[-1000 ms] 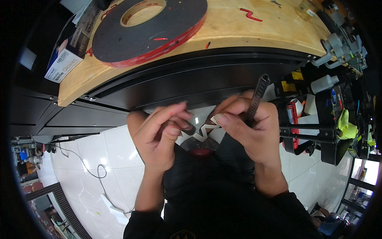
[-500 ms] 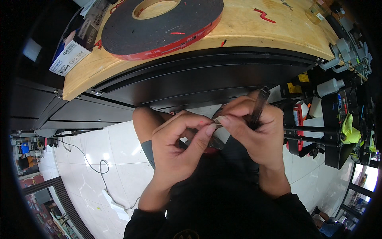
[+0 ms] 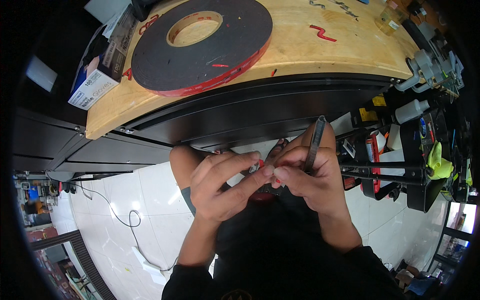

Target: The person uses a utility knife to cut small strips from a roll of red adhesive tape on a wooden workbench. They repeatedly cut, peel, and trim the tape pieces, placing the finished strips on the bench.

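My left hand (image 3: 222,185) and my right hand (image 3: 312,182) meet fingertip to fingertip above my lap. Thumb and forefinger of both are pinched together around a small piece with red on it (image 3: 261,163); its shape is mostly hidden by the fingers. A dark, slim, flat-bodied tool (image 3: 315,142) lies in my right hand, held between the fingers and pointing up and away; its kind cannot be made out. Ahead on the wooden bench (image 3: 300,55) lies a big roll of dark foam tape (image 3: 150,60) with a red edge, small red scraps on top of it.
At the bench's left stands a glove box (image 3: 97,82). A twisted red strip (image 3: 322,33) lies farther right. A grey clamp-like fixture (image 3: 425,67) sits at the right edge, above a black cart (image 3: 425,187) with a yellow-green cloth (image 3: 438,162). A cable (image 3: 112,200) trails over the floor.
Both hands have shifted slightly downward in view, and the left fingers have spread more. Red now shows between the fingertips. The right-hand tool has tilted more upright. The view has shifted, showing more bench.
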`<state>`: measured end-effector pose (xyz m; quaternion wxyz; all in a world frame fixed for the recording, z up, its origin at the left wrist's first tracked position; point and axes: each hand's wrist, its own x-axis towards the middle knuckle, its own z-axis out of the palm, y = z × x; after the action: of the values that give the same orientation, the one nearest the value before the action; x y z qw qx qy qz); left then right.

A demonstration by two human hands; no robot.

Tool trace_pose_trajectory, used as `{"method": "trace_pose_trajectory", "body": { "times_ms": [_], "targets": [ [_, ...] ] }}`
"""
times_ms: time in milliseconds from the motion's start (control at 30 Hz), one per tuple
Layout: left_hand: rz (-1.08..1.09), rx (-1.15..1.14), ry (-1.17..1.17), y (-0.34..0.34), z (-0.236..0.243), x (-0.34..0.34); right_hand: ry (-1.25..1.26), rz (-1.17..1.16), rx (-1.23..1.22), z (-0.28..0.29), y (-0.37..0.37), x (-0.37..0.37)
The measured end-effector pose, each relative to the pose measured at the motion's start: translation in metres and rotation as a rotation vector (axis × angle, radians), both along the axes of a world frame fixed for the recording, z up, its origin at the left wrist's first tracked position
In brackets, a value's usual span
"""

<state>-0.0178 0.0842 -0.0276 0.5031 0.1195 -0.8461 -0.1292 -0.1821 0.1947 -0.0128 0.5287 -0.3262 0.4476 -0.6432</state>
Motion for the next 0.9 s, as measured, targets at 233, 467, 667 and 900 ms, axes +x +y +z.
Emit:
{"method": "trace_pose_trajectory", "body": {
  "times_ms": [233, 467, 667, 900],
  "targets": [
    [-0.177, 0.718, 0.288, 0.013, -0.01, 0.001, 0.241, -0.136, -0.035, 0.0, -0.006, 0.01],
    [-0.387, 1.263, 0.294, 0.019, -0.013, 0.004, 0.433, -0.175, -0.149, -0.016, -0.013, 0.013],
    [-0.269, 1.103, 0.373, 0.02, -0.01, -0.002, 0.313, -0.165, -0.028, -0.007, -0.012, 0.013],
    [0.018, 0.368, 0.128, 0.018, -0.01, -0.01, 0.167, -0.128, -0.001, -0.002, -0.016, 0.008]
  ]
}}
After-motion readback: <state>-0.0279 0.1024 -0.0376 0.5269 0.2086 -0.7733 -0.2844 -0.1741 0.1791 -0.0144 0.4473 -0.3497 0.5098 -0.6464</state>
